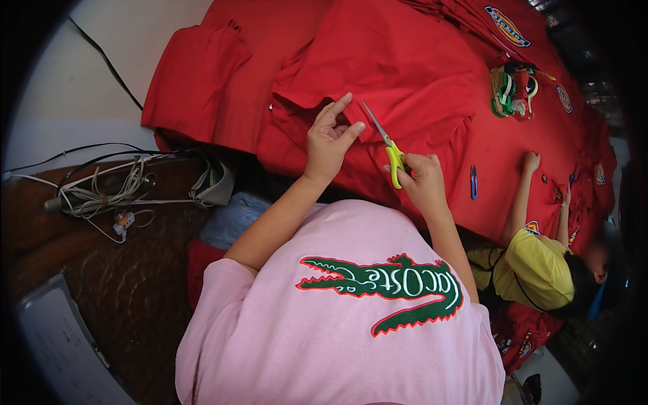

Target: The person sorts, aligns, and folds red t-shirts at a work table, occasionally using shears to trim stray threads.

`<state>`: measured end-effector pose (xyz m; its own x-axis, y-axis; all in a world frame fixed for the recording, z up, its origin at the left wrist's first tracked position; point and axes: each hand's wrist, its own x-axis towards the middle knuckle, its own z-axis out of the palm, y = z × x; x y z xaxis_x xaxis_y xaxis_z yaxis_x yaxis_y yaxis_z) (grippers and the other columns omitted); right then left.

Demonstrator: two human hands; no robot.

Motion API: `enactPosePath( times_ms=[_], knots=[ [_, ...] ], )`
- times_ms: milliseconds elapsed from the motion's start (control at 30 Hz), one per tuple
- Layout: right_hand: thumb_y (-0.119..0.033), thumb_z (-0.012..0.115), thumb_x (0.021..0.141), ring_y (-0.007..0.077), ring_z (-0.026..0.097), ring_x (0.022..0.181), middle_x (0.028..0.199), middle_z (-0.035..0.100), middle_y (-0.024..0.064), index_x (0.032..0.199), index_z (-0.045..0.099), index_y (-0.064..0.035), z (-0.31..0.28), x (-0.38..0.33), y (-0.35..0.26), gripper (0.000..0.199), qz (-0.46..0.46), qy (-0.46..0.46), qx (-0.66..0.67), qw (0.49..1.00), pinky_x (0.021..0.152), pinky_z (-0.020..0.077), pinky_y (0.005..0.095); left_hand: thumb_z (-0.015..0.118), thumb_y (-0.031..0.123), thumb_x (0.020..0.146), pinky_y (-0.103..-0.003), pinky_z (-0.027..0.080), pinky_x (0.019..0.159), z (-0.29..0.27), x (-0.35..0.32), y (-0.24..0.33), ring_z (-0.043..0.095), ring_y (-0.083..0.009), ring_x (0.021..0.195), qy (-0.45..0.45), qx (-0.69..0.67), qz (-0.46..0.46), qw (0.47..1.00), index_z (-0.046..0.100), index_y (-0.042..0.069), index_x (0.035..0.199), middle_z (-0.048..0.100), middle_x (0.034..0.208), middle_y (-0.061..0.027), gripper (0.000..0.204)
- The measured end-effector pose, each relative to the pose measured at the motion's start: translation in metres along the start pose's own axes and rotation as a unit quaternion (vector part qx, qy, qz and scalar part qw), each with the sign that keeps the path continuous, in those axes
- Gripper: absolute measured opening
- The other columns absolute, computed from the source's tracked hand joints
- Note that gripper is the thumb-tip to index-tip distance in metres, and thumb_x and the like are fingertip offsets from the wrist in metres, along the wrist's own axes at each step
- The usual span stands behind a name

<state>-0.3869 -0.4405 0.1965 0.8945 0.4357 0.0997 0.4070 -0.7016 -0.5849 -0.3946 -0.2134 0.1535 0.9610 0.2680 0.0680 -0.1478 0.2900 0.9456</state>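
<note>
My right hand [424,181] grips scissors [395,152] by their yellow-green handles. The blades look closed together and point up and left, above red cloth [405,74]. Just left of the blade tips is my left hand [329,142], its thumb and forefinger spread apart at the cloth's near edge. I see nothing held between those fingers. The red cloth lies in loose folds on the table in front of me.
Blue thread snips [474,182] lie right of my right hand. Farther right are green and white small items [513,91] in a cluster. A co-worker in a yellow shirt [540,270] handles red cloth. Bundled cables [108,192] lie at left, near a folded red pile [192,81].
</note>
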Motion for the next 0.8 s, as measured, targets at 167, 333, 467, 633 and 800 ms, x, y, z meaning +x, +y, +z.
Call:
enactPosePath(
  times_ms=[167,333,467,633,800],
  knots=[
    [-0.019,0.083,0.083,0.0291,0.054,0.062,0.066,0.061,0.0108,0.09,0.071,-0.0016,0.005,-0.006,0.012,0.023,-0.014,0.077,0.024,0.997,0.08,0.0437,0.0403,0.072,-0.009,0.092,-0.025,0.054,0.097,-0.005,-0.002,-0.002,0.06,-0.0082,0.107,-0.009,-0.063,-0.026,0.998,0.048,0.002,0.155,0.057,0.131,-0.0033,0.069],
    [-0.02,0.085,0.08,0.0286,0.056,0.066,0.067,0.061,0.0101,0.095,0.072,-0.0024,0.007,-0.014,0.016,0.027,0.067,0.039,0.069,0.995,0.077,0.0453,0.0416,0.068,-0.012,0.092,-0.026,0.053,0.099,0.0,-0.005,0.014,0.06,-0.0084,0.108,-0.004,-0.088,-0.034,0.996,0.041,0.002,0.159,0.06,0.132,-0.0047,0.073],
    [-0.028,0.087,0.077,0.0267,0.055,0.065,0.064,0.056,0.008,0.091,0.07,-0.0048,0.004,-0.01,-0.006,0.032,0.054,0.008,0.041,0.998,0.073,0.0438,0.0413,0.067,-0.013,0.091,-0.026,0.052,0.101,-0.021,0.001,-0.006,0.059,-0.0097,0.11,0.017,-0.046,-0.028,0.998,0.033,0.003,0.163,0.061,0.133,-0.0069,0.082],
    [-0.029,0.09,0.075,0.0236,0.051,0.066,0.068,0.056,0.004,0.092,0.07,-0.0063,0.005,-0.004,-0.015,0.035,0.035,-0.009,0.025,0.999,0.071,0.0399,0.039,0.067,-0.01,0.095,-0.024,0.052,0.098,-0.001,-0.004,0.025,0.057,-0.0075,0.107,0.031,-0.053,0.019,0.998,0.044,0.0,0.157,0.062,0.126,-0.0049,0.067],
    [-0.036,0.087,0.078,0.0238,0.053,0.061,0.061,0.052,0.0038,0.086,0.067,-0.0078,0.007,0.004,-0.018,0.036,-0.002,0.001,0.007,1.0,0.07,0.0397,0.0388,0.067,-0.01,0.095,-0.023,0.051,0.096,-0.013,-0.003,0.015,0.058,-0.0065,0.11,0.041,-0.009,0.033,0.999,0.047,-0.001,0.155,0.063,0.128,-0.0054,0.063]
  ],
)
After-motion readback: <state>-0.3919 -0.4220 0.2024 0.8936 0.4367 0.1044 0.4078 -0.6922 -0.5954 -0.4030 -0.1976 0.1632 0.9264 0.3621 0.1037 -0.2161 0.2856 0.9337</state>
